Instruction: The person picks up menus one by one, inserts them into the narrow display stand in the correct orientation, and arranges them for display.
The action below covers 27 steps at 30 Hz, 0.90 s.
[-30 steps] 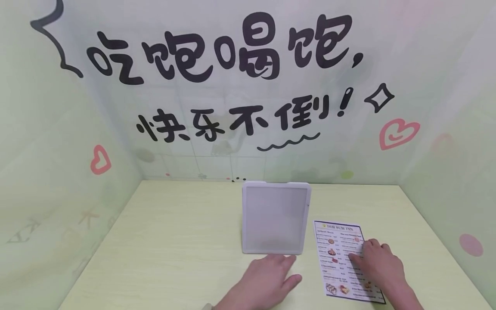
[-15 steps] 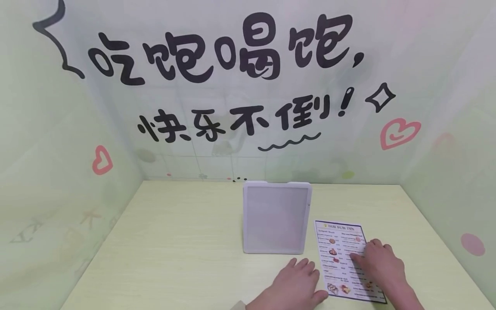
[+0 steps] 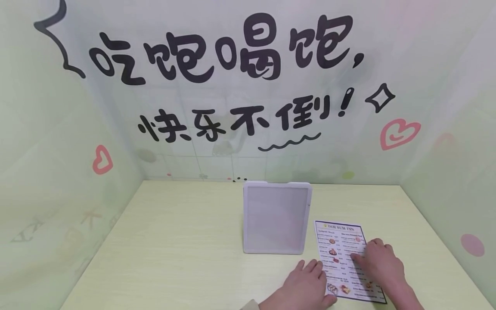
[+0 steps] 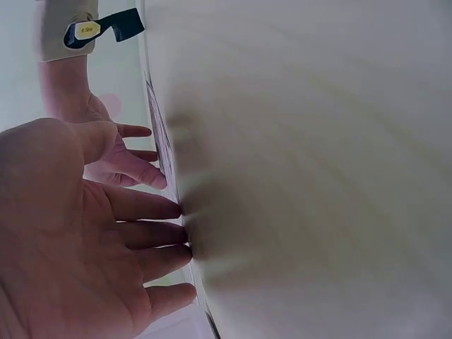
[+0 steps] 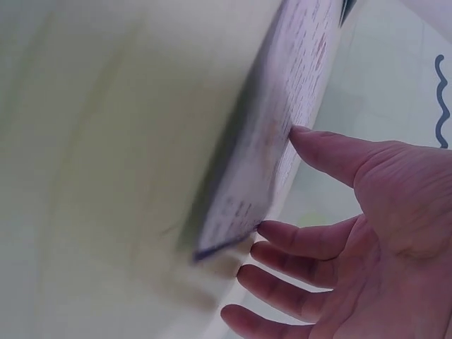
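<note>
A printed paper menu [image 3: 341,262] headed "DIM SUM INN" lies on the table, right of the middle. At its left lower edge my left hand [image 3: 304,286] reaches in palm down, fingers extended, fingertips right at the edge. My right hand [image 3: 385,265] is over the menu's right side. In the right wrist view, the thumb of the right hand [image 5: 374,212] touches the printed face, and the index fingertip meets the edge of the menu [image 5: 258,169]. The left wrist view has the left hand [image 4: 92,240] with fingertips down at the tabletop.
A white-framed panel [image 3: 276,219] with a plain grey face stands upright on the pale wooden table [image 3: 174,241], left of the menu. Printed fabric walls [image 3: 217,159] with large black lettering enclose the back and sides.
My left hand has moved right, from in front of the upright panel to the menu's left edge. The right hand and the menu have stayed in place.
</note>
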### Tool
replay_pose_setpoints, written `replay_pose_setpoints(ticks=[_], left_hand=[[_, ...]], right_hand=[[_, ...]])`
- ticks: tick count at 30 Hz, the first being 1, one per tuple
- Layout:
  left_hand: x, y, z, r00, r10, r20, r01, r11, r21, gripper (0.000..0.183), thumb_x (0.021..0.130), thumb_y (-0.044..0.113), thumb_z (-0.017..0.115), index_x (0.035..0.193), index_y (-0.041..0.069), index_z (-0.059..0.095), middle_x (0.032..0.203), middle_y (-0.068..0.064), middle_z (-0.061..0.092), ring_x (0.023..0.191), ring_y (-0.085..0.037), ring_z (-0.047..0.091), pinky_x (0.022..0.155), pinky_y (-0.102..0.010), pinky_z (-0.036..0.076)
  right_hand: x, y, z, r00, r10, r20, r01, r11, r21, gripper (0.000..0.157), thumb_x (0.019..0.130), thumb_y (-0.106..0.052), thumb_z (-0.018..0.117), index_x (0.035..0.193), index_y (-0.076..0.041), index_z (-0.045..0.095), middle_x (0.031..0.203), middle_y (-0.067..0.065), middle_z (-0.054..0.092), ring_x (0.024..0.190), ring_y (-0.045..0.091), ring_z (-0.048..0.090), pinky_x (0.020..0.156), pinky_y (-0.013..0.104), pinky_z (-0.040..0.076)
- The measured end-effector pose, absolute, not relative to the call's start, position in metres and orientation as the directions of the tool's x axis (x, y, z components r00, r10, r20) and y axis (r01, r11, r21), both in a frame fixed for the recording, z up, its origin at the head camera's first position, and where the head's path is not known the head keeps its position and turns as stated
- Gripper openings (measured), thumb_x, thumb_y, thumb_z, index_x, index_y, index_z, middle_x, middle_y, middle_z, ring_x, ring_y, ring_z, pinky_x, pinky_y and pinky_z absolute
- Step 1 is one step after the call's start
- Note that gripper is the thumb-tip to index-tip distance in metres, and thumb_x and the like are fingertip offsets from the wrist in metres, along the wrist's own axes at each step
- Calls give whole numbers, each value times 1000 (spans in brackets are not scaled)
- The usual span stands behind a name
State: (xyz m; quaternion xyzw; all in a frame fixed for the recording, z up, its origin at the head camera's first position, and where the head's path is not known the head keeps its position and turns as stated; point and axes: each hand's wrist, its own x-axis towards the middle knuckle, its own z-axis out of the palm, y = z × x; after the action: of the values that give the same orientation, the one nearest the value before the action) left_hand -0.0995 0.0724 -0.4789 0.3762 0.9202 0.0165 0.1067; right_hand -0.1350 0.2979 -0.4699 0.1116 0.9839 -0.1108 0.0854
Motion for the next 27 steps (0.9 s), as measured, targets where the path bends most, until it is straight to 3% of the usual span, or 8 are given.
replay_pose_setpoints(ticks=[10, 20, 27], left_hand=[[-100, 73, -477, -697, 690, -197, 679, 723, 128, 62, 102, 61, 47, 141, 15, 62, 151, 6, 51, 143, -9, 39, 115, -34, 36], [-100, 72, -475, -688, 709, -154, 705, 703, 88, 55, 104, 58, 47, 137, 18, 66, 149, 7, 53, 141, -8, 42, 114, -34, 38], [-101, 74, -476, -691, 706, -155, 704, 706, 75, 50, 104, 52, 51, 139, 18, 64, 149, 7, 52, 141, -9, 43, 113, -33, 39]], right_hand=[[-136, 298, -470, -964, 190, -185, 237, 930, -281, 50, 88, -30, 81, 103, 14, 62, 102, 25, 55, 90, 40, 50, 65, 47, 49], [-131, 294, -458, -966, 185, -179, 245, 875, -417, 38, 93, -20, 70, 111, 12, 58, 86, 12, 64, 74, 25, 56, 61, 40, 47], [-126, 291, -451, -979, 169, -110, 202, 851, -485, 49, 94, -14, 64, 131, 14, 48, 97, 25, 68, 71, 25, 60, 55, 38, 47]])
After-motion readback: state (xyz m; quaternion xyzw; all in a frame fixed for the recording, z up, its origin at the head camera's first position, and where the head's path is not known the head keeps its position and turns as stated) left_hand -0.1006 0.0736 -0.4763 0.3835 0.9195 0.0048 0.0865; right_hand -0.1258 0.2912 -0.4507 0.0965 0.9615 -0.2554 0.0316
